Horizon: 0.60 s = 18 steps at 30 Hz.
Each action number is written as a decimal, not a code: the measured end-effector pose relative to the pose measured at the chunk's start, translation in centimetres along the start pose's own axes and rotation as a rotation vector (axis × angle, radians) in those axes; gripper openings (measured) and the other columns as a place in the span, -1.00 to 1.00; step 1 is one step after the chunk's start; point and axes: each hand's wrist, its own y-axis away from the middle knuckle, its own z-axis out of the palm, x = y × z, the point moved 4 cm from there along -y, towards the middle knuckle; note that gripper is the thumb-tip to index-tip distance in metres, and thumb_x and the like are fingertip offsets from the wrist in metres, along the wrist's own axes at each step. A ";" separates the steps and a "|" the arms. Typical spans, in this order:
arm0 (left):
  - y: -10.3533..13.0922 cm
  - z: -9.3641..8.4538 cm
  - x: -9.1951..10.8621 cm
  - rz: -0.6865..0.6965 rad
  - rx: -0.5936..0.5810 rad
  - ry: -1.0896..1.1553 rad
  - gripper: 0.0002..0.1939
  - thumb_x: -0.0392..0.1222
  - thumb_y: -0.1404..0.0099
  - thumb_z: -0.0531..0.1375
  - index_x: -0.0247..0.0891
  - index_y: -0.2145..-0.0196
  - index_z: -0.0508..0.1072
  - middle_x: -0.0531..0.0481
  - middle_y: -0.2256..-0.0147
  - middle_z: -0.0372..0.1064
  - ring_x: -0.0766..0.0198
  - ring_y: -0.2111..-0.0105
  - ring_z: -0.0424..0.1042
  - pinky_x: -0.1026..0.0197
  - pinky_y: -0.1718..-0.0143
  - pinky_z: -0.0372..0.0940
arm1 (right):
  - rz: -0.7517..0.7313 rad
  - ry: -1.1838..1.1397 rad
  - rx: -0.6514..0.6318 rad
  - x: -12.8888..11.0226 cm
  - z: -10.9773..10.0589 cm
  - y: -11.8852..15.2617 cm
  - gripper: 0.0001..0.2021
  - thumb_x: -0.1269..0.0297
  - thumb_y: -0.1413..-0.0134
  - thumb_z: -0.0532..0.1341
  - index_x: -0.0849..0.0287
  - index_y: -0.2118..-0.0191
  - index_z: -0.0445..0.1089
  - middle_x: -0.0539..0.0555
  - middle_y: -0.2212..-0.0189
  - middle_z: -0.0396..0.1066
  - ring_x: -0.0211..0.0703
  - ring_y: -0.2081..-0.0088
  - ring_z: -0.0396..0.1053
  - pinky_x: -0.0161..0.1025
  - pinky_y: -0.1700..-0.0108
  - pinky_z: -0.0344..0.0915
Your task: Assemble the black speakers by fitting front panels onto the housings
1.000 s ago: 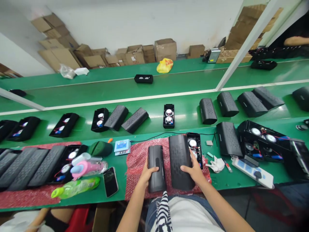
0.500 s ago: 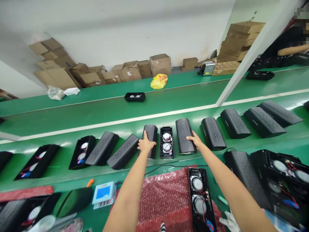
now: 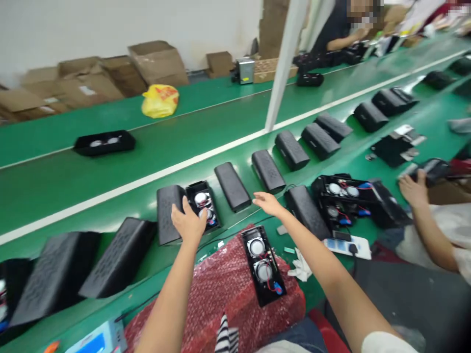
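Note:
My left hand (image 3: 189, 223) is open with fingers spread, over the seam between a closed black speaker case (image 3: 167, 203) and an open speaker case (image 3: 196, 191) with two round drivers inside. I cannot tell whether it touches either one. Just right of another closed black speaker case (image 3: 232, 186), my right hand (image 3: 268, 202) is open and holds nothing, its fingers stretched to the left. Between my forearms, an open speaker housing (image 3: 263, 264) with two drivers, red wires and a blue connector lies on red bubble wrap (image 3: 217, 279).
Several speaker cases line the green conveyor (image 3: 206, 152) left and right. A white post (image 3: 285, 63) rises behind. Stacked open housings (image 3: 342, 193) and a power strip (image 3: 349, 246) lie right, near a co-worker's hand (image 3: 414, 189). A yellow bag (image 3: 160, 101) lies at the back.
The view has turned right, bringing the co-worker's arm into sight. My right hand has come off the speaker case. My left hand has shifted toward the open case.

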 end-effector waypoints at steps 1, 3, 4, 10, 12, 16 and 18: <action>0.9 0.8 0.7 -0.041 -0.081 0.028 -0.06 0.29 -0.12 0.10 -0.19 -0.31 -0.13 -0.43 -0.25 -0.23 -0.30 -0.22 -0.06 -0.25 -0.11 0.00 | -0.012 0.036 0.042 0.6 -1.5 2.0 -0.56 0.22 -0.01 0.22 0.16 -0.06 0.36 0.11 -0.02 0.39 -0.06 -0.07 0.30 -0.13 -0.16 0.15; 2.0 2.7 1.6 -0.188 -0.256 0.046 0.09 0.42 0.05 0.16 -0.14 -0.30 -0.11 -0.46 -0.23 -0.19 -0.39 -0.18 0.00 -0.30 -0.05 0.06 | -0.002 0.109 0.164 2.4 -4.6 5.9 -0.46 0.25 0.03 0.24 0.18 -0.13 0.28 0.18 -0.10 0.27 0.04 -0.15 0.17 -0.03 -0.22 0.02; 2.2 3.4 1.9 -0.257 -0.319 0.041 0.16 0.45 0.13 0.18 -0.12 -0.30 -0.11 -0.47 -0.23 -0.18 -0.42 -0.17 0.02 -0.31 -0.03 0.06 | 0.030 0.170 0.234 3.5 -6.0 7.6 -0.40 0.25 0.04 0.25 0.22 -0.17 0.22 0.24 -0.14 0.21 0.11 -0.19 0.10 0.03 -0.24 -0.03; 0.5 3.0 3.2 -0.434 -0.391 0.038 0.18 0.23 0.16 0.31 -0.13 -0.31 -0.15 -0.49 -0.16 0.02 -0.36 -0.11 0.16 -0.26 0.04 0.16 | 0.418 0.526 0.292 9.8 -10.9 10.4 0.08 -0.01 0.23 0.37 0.31 -0.33 -0.19 0.46 -0.09 0.12 0.34 -0.10 0.17 0.06 -0.06 0.15; 0.8 1.5 3.1 -0.415 -0.366 0.032 0.17 0.22 0.16 0.31 -0.11 -0.30 -0.15 -0.46 -0.14 0.09 -0.34 -0.09 0.20 -0.24 0.04 0.18 | 0.532 0.490 0.207 10.9 -11.1 9.6 0.23 -0.09 0.32 0.39 0.25 -0.35 -0.36 0.49 -0.08 0.12 0.35 -0.05 0.24 0.07 0.02 0.20; 5.4 -1.7 1.4 -0.284 -0.303 0.058 0.16 0.21 0.15 0.32 -0.12 -0.30 -0.15 -0.38 -0.10 0.22 -0.29 -0.05 0.28 -0.20 0.04 0.21 | 0.593 0.471 0.168 11.5 -11.4 8.6 0.30 -0.08 0.41 0.41 0.21 -0.34 -0.43 0.49 -0.06 0.15 0.33 -0.01 0.30 0.05 0.10 0.26; 9.8 -3.1 -0.4 -0.199 -0.266 0.114 0.14 0.15 0.14 0.33 -0.18 -0.28 -0.12 -0.35 -0.09 0.24 -0.21 -0.05 0.31 -0.12 0.02 0.24 | 0.562 0.465 0.181 11.6 -11.5 8.6 0.27 -0.04 0.38 0.41 0.24 -0.34 -0.39 0.46 -0.02 0.21 0.29 0.02 0.33 0.01 0.11 0.28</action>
